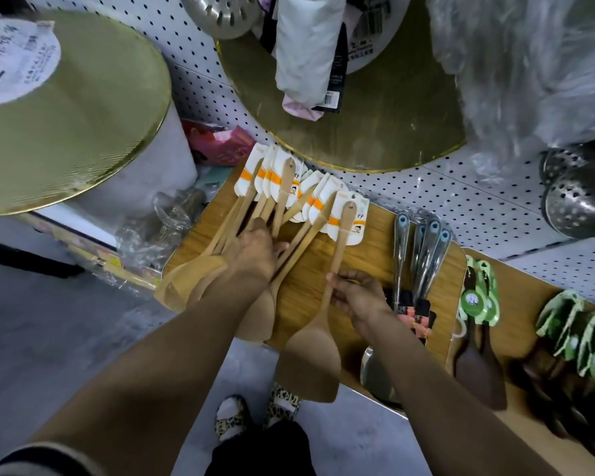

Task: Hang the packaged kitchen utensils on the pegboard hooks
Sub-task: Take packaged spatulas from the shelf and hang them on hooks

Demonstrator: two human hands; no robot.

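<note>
Pegboard (443,187) behind crowded wooden spatulas (282,197)

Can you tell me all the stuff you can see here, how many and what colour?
wooden spatulas: a bunch, too overlapped to count, light tan with white-and-orange cards, hanging at centre
single wooden spatula: one, tan, right of the bunch
metal utensils: about four, silver handles, right of the spatulas
dark spatulas: several, dark brown with green cards, far right
round boards: two, gold, top left and top centre
perforated ladles: a few, silver, right edge
pegboard: one, white with black holes, behind everything
left hand: one, holds the bunch's handles
right hand: one, pinches the single spatula's handle
</note>
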